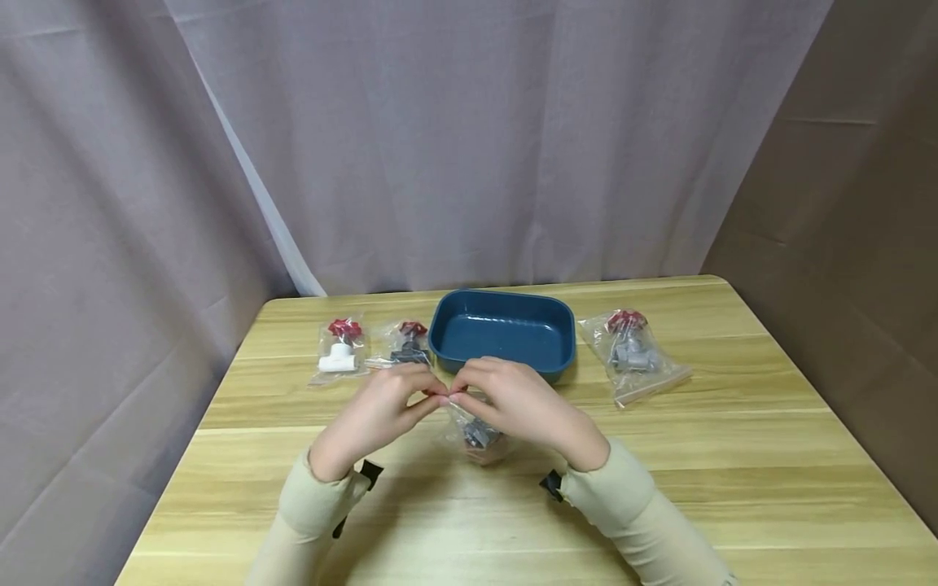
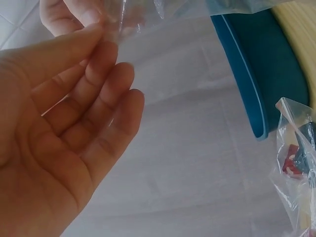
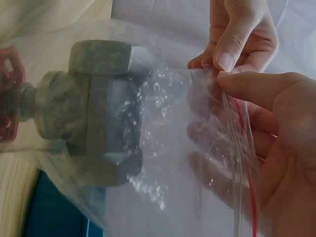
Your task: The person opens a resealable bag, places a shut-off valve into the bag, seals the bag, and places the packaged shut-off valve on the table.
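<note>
Between both hands hangs a clear zip bag (image 1: 456, 413) with a grey valve (image 3: 106, 108) inside, its red handwheel (image 3: 12, 74) hanging downward. My left hand (image 1: 381, 407) pinches the top edge of the bag between thumb and fingertips. Right beside it, my right hand (image 1: 516, 403) pinches the same edge, its thumb on the near face and the other fingers behind the film. A red line runs along the zip strip (image 3: 252, 197) in the right wrist view. In the left wrist view, the left hand's other fingers (image 2: 116, 128) are loosely bent.
Behind the hands stands a dark blue basin (image 1: 506, 332) on the wooden table (image 1: 469, 537). Left of it lie a bagged white valve (image 1: 339, 358) and a bagged dark grey valve (image 1: 410, 352). A bagged light grey valve (image 1: 633, 354) lies to its right. Curtains (image 1: 469, 146) hang behind.
</note>
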`<act>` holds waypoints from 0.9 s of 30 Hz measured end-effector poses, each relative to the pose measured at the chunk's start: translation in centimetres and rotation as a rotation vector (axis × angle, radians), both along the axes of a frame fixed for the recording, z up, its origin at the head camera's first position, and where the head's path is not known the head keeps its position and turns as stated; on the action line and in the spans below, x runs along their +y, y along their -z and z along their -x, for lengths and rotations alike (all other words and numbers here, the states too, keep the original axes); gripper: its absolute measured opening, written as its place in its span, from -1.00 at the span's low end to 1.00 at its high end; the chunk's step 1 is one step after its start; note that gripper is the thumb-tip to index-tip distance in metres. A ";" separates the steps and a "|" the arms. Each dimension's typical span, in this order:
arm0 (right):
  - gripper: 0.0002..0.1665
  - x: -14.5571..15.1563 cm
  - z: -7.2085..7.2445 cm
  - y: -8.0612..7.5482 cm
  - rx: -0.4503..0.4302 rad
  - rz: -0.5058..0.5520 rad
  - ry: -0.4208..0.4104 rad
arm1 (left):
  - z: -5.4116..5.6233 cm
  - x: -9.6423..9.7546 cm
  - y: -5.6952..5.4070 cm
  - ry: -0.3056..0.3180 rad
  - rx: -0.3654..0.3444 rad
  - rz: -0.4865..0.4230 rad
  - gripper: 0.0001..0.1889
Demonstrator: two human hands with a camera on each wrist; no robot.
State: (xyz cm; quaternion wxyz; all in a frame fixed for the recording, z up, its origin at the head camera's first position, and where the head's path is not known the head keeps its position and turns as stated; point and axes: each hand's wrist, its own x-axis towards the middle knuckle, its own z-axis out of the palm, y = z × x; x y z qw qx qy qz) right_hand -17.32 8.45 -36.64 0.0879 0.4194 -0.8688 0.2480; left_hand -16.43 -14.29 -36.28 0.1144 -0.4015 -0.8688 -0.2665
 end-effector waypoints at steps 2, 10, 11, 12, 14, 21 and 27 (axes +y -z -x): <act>-0.85 -0.2 0.1 0.0 0.019 0.004 -0.003 | 0.0 0.0 0.0 0.005 0.000 0.003 -0.93; -0.88 -0.5 0.3 0.2 0.040 0.011 -0.002 | 0.2 0.1 0.2 0.002 0.041 0.018 -0.94; -0.88 -0.5 0.3 0.2 0.049 0.011 -0.004 | 0.2 0.1 0.2 0.001 0.043 0.018 -0.94; -0.89 -0.5 0.3 0.2 0.057 0.013 -0.006 | 0.2 0.2 0.2 0.000 0.045 0.017 -0.94; -0.90 -0.6 0.2 0.2 0.071 0.018 -0.009 | 0.2 0.2 0.2 0.000 0.048 0.019 -0.94; -0.93 -0.6 0.0 0.4 0.080 0.019 -0.011 | 0.2 -0.1 0.4 0.002 0.081 0.042 -0.97; -0.92 -0.3 0.0 0.7 0.067 -0.002 0.021 | 0.2 0.0 0.5 -0.005 0.119 0.050 -0.96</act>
